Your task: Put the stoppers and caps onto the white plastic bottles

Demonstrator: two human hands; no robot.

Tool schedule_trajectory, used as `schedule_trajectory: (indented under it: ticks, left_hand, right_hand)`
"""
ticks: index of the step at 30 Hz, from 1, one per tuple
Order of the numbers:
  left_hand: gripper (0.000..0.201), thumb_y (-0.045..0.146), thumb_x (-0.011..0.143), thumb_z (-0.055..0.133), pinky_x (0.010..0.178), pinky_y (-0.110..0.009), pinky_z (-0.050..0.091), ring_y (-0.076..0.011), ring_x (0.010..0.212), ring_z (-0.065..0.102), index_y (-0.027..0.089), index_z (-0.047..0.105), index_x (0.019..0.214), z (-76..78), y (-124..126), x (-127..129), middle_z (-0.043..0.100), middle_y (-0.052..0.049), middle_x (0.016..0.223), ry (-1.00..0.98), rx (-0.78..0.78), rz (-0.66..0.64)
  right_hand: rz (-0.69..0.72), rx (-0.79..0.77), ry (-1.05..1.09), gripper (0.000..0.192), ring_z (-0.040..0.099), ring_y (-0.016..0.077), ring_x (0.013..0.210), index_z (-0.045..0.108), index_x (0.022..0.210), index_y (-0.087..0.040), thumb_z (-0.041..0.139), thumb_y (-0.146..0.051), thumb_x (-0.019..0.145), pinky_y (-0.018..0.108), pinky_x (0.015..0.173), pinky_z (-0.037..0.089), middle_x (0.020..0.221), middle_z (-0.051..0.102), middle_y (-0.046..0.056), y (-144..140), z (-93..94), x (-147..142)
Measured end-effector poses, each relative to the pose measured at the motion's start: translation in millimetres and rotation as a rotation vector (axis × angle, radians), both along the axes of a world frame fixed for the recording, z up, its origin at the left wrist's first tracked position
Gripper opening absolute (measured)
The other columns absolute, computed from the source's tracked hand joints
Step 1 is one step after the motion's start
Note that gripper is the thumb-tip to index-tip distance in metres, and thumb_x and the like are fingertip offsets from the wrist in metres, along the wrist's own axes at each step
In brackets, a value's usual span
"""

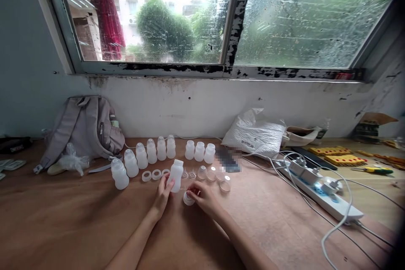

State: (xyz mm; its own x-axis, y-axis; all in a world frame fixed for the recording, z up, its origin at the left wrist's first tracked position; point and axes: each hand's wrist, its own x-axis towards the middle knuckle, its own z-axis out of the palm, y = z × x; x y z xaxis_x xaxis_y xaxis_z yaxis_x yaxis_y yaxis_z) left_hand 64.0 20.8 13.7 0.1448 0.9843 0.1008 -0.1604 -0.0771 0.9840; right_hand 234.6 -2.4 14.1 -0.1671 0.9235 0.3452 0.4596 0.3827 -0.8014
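Observation:
My left hand point(162, 196) is closed around a frosted white baby bottle point(176, 174), which has no cap on and is tilted slightly. Close to its right, my right hand point(202, 196) pinches a white bottle collar point(189, 199) low over the table; whether a teat sits in it is hard to see. Behind my hands lie loose white collar rings point(156, 174), small clear teats point(192, 173) and clear domed caps point(225, 183). Several capped bottles point(131, 163) stand in a curved row at the left. Three uncapped bottles point(199, 152) stand upright at the back.
A grey backpack point(85, 128) leans on the wall beside a clear plastic bag point(72, 161). At the right are a silver mailer bag point(255, 133), a white power strip point(329, 200) with trailing cables, yellow tool racks point(344, 159) and a screwdriver point(378, 170). A pixelated dark patch point(228, 159) covers something.

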Motion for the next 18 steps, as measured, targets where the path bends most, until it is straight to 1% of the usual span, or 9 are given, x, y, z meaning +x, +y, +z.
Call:
schedule_trajectory:
  ticks: [1, 3, 5, 7, 9, 11, 13, 15, 18]
  left_hand:
    - [0.035, 0.041, 0.076, 0.049, 0.062, -0.024, 0.043, -0.0188, 0.087, 0.055, 0.018, 0.048, 0.103, -0.2, 0.1, -0.4, 0.056, -0.006, 0.099, 0.045, 0.051, 0.047]
    - [0.035, 0.04, 0.075, 0.052, 0.069, -0.026, 0.043, -0.02, 0.091, 0.054, 0.018, 0.048, 0.102, -1.4, 0.6, -1.2, 0.057, -0.007, 0.1, 0.136, 0.142, 0.128]
    - [0.037, 0.039, 0.073, 0.055, 0.071, -0.028, 0.043, -0.0209, 0.09, 0.055, 0.018, 0.05, 0.102, -2.9, 1.2, -2.1, 0.057, -0.007, 0.099, 0.238, 0.228, 0.164]
    - [0.036, 0.037, 0.072, 0.056, 0.073, -0.029, 0.044, -0.0214, 0.09, 0.055, 0.019, 0.051, 0.102, -4.5, 1.6, -2.8, 0.057, -0.007, 0.1, 0.329, 0.325, 0.173]
    - [0.034, 0.036, 0.072, 0.056, 0.077, -0.031, 0.043, -0.0217, 0.094, 0.053, 0.02, 0.053, 0.102, -6.0, 2.2, -2.8, 0.055, -0.008, 0.101, 0.389, 0.419, 0.185]
    - [0.034, 0.036, 0.072, 0.057, 0.08, -0.033, 0.043, -0.0218, 0.096, 0.052, 0.02, 0.053, 0.102, -7.6, 3.7, -2.5, 0.054, -0.008, 0.102, 0.417, 0.474, 0.216]
    - [0.037, 0.038, 0.072, 0.057, 0.078, -0.033, 0.044, -0.0217, 0.094, 0.053, 0.02, 0.052, 0.103, -9.5, 6.4, -2.3, 0.054, -0.009, 0.102, 0.41, 0.479, 0.258]
    - [0.039, 0.04, 0.071, 0.058, 0.075, -0.033, 0.045, -0.0213, 0.09, 0.054, 0.02, 0.052, 0.104, -11.4, 10.4, -3.0, 0.054, -0.009, 0.101, 0.401, 0.476, 0.296]
    - [0.046, 0.042, 0.069, 0.06, 0.078, -0.035, 0.044, -0.0219, 0.091, 0.053, 0.02, 0.05, 0.108, -14.9, 16.9, -4.6, 0.052, -0.01, 0.103, 0.395, 0.471, 0.317]
  right_hand:
    - [0.006, 0.012, -0.012, 0.017, 0.05, 0.0115, 0.056, 0.058, 0.075, -0.018, 0.053, -0.034, 0.077, 0.023, 0.051, 0.041, 0.066, 0.057, 0.0, -1.2, 1.1, -2.3]
    - [-0.048, 0.07, 0.005, 0.019, 0.051, 0.0116, 0.057, 0.056, 0.089, -0.019, 0.051, -0.034, 0.079, 0.023, 0.051, 0.043, 0.073, 0.057, 0.002, -0.8, 5.6, -4.6]
    - [-0.142, 0.158, 0.02, 0.028, 0.052, 0.0126, 0.061, 0.05, 0.105, -0.021, 0.049, -0.034, 0.08, 0.025, 0.053, 0.046, 0.084, 0.056, 0.004, 3.4, 13.3, -5.2]
    - [-0.187, 0.244, -0.014, 0.031, 0.054, 0.0142, 0.067, 0.048, 0.11, -0.023, 0.049, -0.032, 0.08, 0.028, 0.058, 0.048, 0.094, 0.054, 0.007, 10.5, 24.2, -5.2]
    - [-0.165, 0.289, -0.076, 0.026, 0.054, 0.0153, 0.071, 0.052, 0.104, -0.023, 0.05, -0.03, 0.079, 0.03, 0.063, 0.048, 0.095, 0.055, 0.006, 18.8, 37.0, -5.5]
    - [-0.131, 0.289, -0.11, 0.015, 0.055, 0.0153, 0.07, 0.055, 0.092, -0.021, 0.05, -0.028, 0.08, 0.03, 0.064, 0.047, 0.087, 0.057, 0.005, 27.0, 49.1, -6.2]
    - [-0.096, 0.26, -0.105, 0.01, 0.055, 0.015, 0.069, 0.055, 0.085, -0.02, 0.05, -0.028, 0.08, 0.028, 0.063, 0.047, 0.08, 0.057, 0.003, 34.7, 58.0, -7.5]
    - [-0.066, 0.235, -0.099, 0.011, 0.055, 0.0144, 0.069, 0.054, 0.083, -0.02, 0.051, -0.029, 0.079, 0.027, 0.061, 0.047, 0.079, 0.057, 0.002, 41.9, 63.2, -9.4]
    - [-0.057, 0.24, -0.158, 0.012, 0.054, 0.0132, 0.066, 0.055, 0.078, -0.019, 0.054, -0.031, 0.077, 0.026, 0.06, 0.045, 0.079, 0.054, 0.002, 52.9, 66.7, -12.5]
